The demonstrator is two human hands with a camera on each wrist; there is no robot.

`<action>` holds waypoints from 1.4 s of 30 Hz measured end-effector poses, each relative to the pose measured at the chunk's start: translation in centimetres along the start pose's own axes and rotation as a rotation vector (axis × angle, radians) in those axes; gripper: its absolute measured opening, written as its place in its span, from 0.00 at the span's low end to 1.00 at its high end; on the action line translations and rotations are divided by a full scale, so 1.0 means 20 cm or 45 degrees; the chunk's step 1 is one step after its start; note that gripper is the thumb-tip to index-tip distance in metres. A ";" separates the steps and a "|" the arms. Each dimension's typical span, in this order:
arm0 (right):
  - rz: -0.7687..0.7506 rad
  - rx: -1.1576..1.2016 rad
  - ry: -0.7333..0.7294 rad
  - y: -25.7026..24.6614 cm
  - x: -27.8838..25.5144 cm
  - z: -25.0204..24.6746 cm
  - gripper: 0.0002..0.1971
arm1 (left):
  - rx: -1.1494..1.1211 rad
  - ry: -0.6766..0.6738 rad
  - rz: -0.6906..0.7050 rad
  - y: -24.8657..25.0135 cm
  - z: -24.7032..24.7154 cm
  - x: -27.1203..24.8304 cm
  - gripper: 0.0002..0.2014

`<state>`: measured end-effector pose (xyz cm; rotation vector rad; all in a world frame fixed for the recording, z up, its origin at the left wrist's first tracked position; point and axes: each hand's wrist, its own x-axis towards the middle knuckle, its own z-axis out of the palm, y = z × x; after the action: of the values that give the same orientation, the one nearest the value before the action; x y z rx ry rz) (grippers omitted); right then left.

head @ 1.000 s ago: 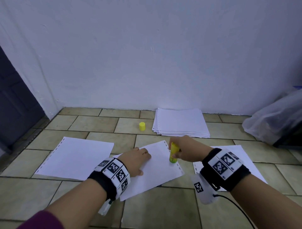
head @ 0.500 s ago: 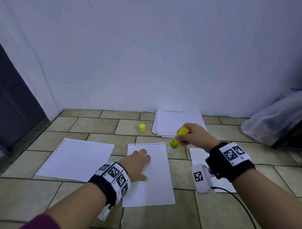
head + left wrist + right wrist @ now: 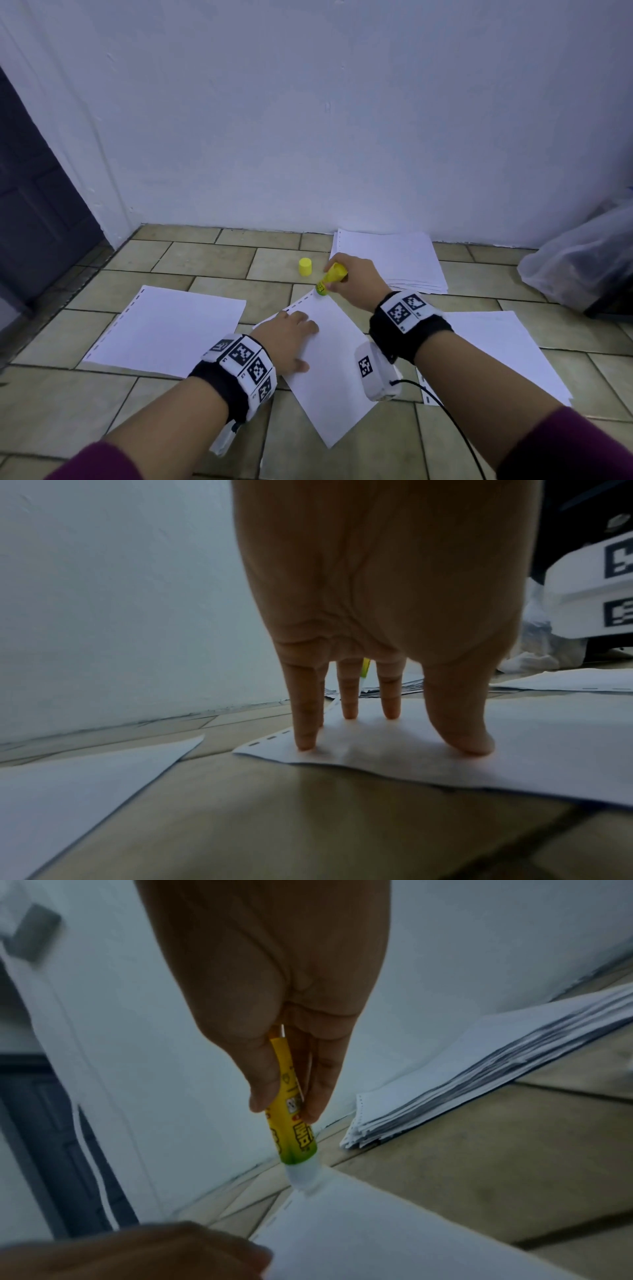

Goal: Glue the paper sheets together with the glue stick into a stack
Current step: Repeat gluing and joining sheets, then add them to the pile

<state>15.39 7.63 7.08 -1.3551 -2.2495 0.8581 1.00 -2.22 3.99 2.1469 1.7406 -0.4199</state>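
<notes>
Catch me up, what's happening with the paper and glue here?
A person kneels over a tiled floor. The left hand presses the middle sheet flat with straight fingers, while the right hand holds the uncapped glue stick with its tip on the sheet's far corner. The yellow cap stands nearby; a paper stack sits by the wall.

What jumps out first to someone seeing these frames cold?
The yellow-and-green glue stick, gripped in the right hand, stands tip-down on the far corner of the tilted white paper sheet at the centre of the tiled floor. The left hand presses flat on that sheet. Behind them, the small yellow plastic cap stands on the floor beside a stack of white perforated paper against the wall.
</notes>
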 end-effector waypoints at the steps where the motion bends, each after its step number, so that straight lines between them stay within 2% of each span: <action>1: -0.019 -0.046 -0.038 -0.01 0.00 0.01 0.11 | 0.003 0.000 0.000 0.00 0.00 0.00 0.33; 8: -0.141 -0.461 -0.328 -0.03 -0.10 -0.11 0.13 | 0.000 0.021 0.016 0.00 -0.01 0.00 0.34; 16: -0.073 -0.519 -0.525 0.05 -0.35 -0.24 0.12 | -0.005 -0.019 -0.004 -0.01 0.00 0.00 0.34; 20: -0.064 -0.585 -0.587 0.07 -0.42 -0.27 0.12 | 0.018 -0.027 0.007 -0.01 -0.02 -0.01 0.30; 23: -0.071 -0.651 -0.616 0.08 -0.44 -0.34 0.11 | 0.055 -0.035 0.031 -0.03 -0.03 -0.02 0.33; 25: -0.035 -0.531 -0.488 0.11 -0.41 -0.43 0.11 | 0.071 -0.016 0.045 -0.04 -0.04 -0.02 0.34; 26: 0.008 -0.309 -0.370 0.13 -0.39 -0.48 0.10 | 0.074 -0.001 0.049 -0.05 -0.03 -0.02 0.34; 28: 0.091 0.391 -0.128 0.16 -0.36 -0.54 0.09 | 0.032 0.018 0.039 -0.08 -0.01 -0.03 0.34; 30: 0.175 1.046 0.024 0.15 -0.32 -0.55 0.05 | -0.064 0.043 0.021 -0.11 0.00 -0.04 0.33; 32: 0.249 1.349 0.079 0.14 -0.26 -0.50 0.09 | -0.144 0.067 -0.002 -0.14 0.01 -0.05 0.33; 35: 0.273 1.328 0.004 0.13 -0.16 -0.38 0.13 | -0.191 0.049 -0.081 -0.17 0.01 -0.05 0.39; 38: 0.229 1.041 0.061 0.10 -0.06 -0.20 0.06 | -0.189 0.071 -0.115 -0.19 0.02 -0.05 0.45; 42: 0.186 0.516 0.198 0.09 0.12 0.02 0.15 | -0.203 0.087 -0.118 -0.19 0.02 -0.05 0.44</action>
<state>15.24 10.30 5.68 -1.3480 -1.7560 1.1412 -2.94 -2.49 3.76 1.9963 1.8498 -0.2251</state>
